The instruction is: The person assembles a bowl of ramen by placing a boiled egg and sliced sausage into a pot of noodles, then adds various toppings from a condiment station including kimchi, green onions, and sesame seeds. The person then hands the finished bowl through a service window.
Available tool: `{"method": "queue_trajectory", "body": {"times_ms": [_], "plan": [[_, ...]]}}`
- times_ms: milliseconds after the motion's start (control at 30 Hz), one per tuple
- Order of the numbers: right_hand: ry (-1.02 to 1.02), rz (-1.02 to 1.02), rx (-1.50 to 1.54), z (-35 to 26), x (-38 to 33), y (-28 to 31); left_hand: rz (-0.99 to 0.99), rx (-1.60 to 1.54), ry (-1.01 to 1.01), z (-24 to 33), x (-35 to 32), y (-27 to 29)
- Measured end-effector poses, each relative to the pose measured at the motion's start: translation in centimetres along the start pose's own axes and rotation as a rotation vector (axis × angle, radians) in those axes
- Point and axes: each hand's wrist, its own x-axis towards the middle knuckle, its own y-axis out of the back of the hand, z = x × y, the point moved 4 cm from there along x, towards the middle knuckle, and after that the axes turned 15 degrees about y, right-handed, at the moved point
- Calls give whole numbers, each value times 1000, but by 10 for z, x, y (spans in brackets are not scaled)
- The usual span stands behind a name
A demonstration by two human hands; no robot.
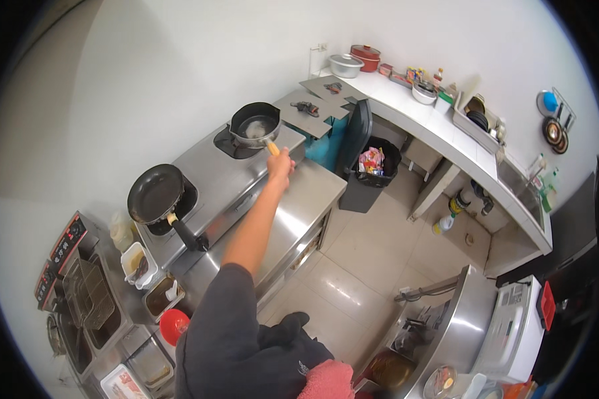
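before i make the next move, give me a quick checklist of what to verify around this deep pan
1. Left hand on the light handle of the deep pan: ok, closed around it.
2. Deep pan flat on the black burner plate: cannot tell, its underside is hidden.
3. Pan contents: cannot tell, only a whitish patch shows inside.
4. Heat off: cannot tell, no flame is visible but that proves little.
5. Frying pan handle out of the way: not ok, its black handle points toward the front edge.
6. Right hand free: cannot tell, it is out of view.
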Motion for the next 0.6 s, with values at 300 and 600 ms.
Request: {"method": "queue_trajectory", "body": {"times_ms": [300, 600], "plan": [[34, 68, -97, -6, -62, 1, 176, -85, 15, 76, 156, 26], [156, 218, -47, -39, -109, 50, 314, -145, -49, 95, 189, 33]]}}
